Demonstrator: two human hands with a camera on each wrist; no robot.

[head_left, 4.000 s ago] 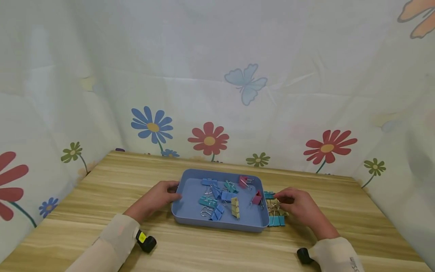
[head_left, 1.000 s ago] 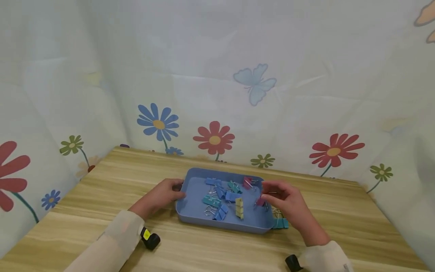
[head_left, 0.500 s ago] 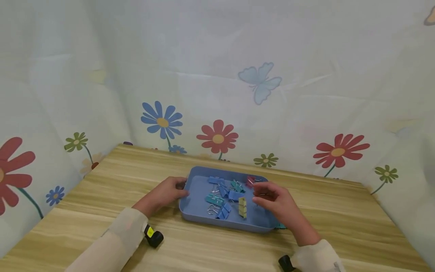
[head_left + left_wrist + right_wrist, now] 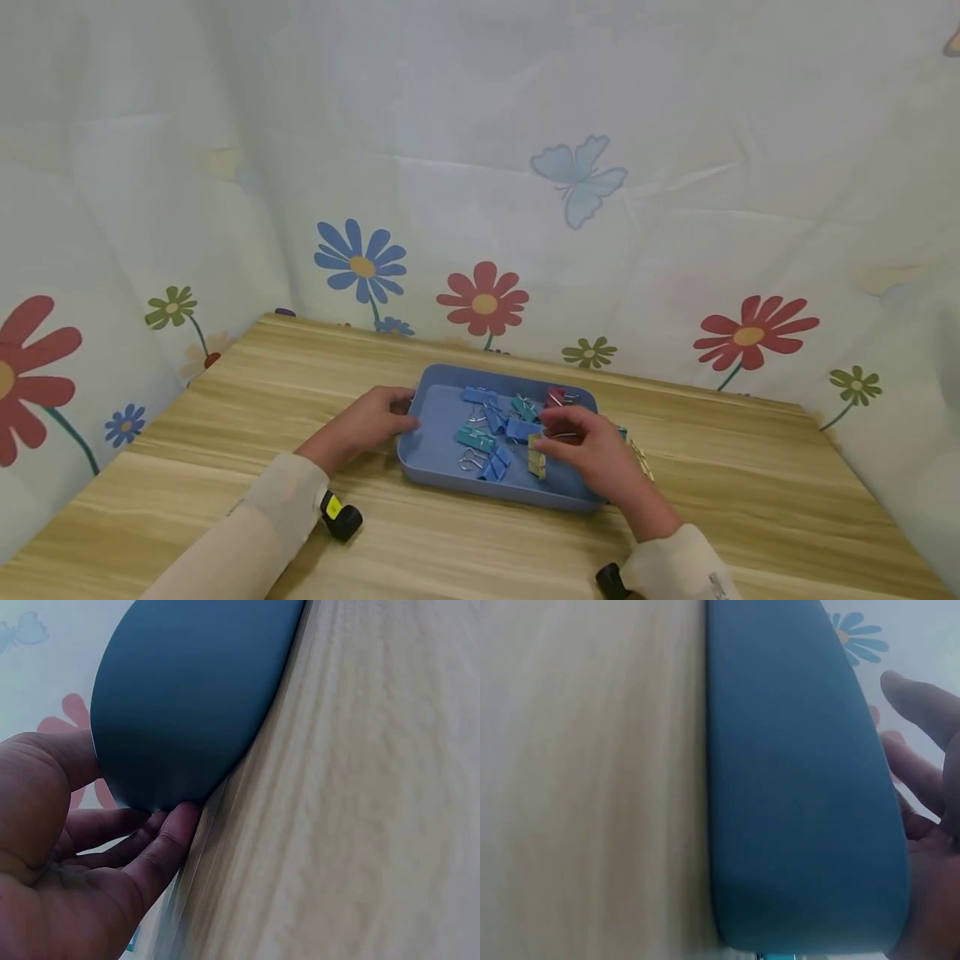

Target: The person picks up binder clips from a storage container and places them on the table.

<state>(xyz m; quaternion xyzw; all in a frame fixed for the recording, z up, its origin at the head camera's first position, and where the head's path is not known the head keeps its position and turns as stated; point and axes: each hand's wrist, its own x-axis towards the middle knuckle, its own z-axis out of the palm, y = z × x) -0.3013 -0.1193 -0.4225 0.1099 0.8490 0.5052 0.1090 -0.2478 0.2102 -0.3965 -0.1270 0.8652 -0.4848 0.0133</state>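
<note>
My left hand [image 4: 369, 422] grips the left end of a blue rectangular tray [image 4: 435, 417]. In the left wrist view its thumb lies over the rim and its fingertips [image 4: 180, 821] reach the lower edge of the wall. Over the tray's right half is my right hand [image 4: 592, 450], its thumb and fingers apart. Just beyond its thumb tip stands a yellow binder clip [image 4: 536, 462]. Several more clips lie about, among them a teal one [image 4: 475, 438], a blue one [image 4: 497, 462] and a red one [image 4: 556, 397]. The hand hides the tray's right part.
Outside the tray's right end, a yellow binder clip [image 4: 641, 458] and a teal clip [image 4: 622, 432] show partly past my right hand. The wooden tabletop [image 4: 750, 492] ends at a flowered curtain [image 4: 660, 275] behind.
My right hand has moved left, from the clips beside the tray to over the tray's right half, near the yellow clip. The left hand keeps its hold on the tray.
</note>
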